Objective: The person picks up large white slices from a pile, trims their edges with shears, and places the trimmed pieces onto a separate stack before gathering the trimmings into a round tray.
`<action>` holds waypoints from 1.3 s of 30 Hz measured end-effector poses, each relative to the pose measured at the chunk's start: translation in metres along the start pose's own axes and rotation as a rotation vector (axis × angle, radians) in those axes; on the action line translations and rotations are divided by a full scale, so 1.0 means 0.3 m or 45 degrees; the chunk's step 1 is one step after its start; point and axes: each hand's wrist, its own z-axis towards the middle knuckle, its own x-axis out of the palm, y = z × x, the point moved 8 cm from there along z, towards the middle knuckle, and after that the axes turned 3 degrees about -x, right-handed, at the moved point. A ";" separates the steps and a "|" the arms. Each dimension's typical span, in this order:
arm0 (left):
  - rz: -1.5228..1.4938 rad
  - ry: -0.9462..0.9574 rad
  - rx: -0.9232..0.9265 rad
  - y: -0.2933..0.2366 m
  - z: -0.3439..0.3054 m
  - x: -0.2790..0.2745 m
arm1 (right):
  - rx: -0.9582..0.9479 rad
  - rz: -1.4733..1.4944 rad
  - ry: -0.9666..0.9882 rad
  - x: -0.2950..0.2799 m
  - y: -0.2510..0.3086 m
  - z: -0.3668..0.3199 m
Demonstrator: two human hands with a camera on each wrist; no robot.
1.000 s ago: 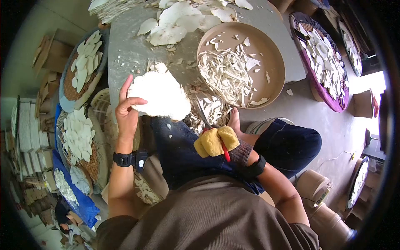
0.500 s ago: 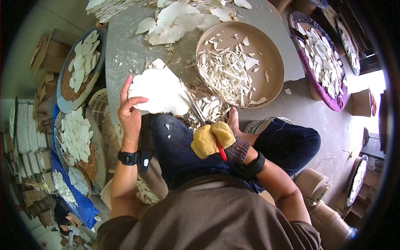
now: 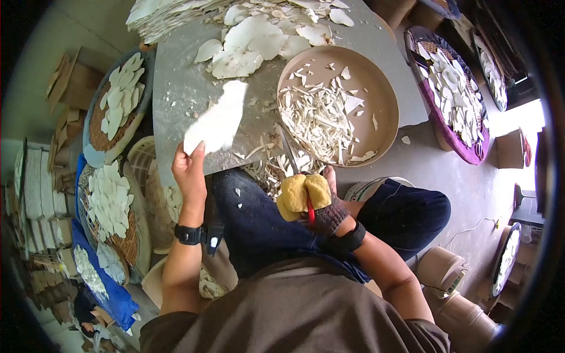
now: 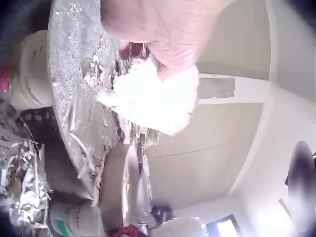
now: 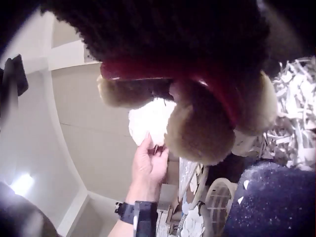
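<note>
Between thumb and fingers, my left hand pinches the near end of a thin, flat white slice. The slice is tilted over the grey table, its far end pointing away from me, and it looks overexposed in the left wrist view. My right hand wears a dark knitted glove with thick yellow finger pads. It grips scissors by their red handles. The scissors' grey blades point away from me, apart from the slice, over white trimmings by the table edge.
A round brown tray of white slivers sits on the grey table. Beyond lie loose white slices and a tall stack. Trays of slices stand left and right. A white bucket stands near my foot.
The white slice has swung away from the scissors' blades and turned, showing a narrower outline. My left hand's grip now sits at its near end. The right hand stays near my lap.
</note>
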 end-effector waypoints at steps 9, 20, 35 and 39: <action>-0.418 0.237 -0.656 0.064 -0.187 0.117 | 0.034 -0.086 -0.031 -0.027 0.005 -0.014; -0.120 0.276 -0.534 0.054 -0.239 0.142 | -0.026 0.147 0.331 -0.002 0.028 0.019; -0.847 -0.221 -0.541 0.118 -0.265 0.119 | -0.022 -0.274 0.046 0.086 -0.036 -0.049; -0.875 -0.206 -0.721 0.155 -0.327 0.234 | -0.090 -0.435 -0.018 0.109 -0.046 -0.031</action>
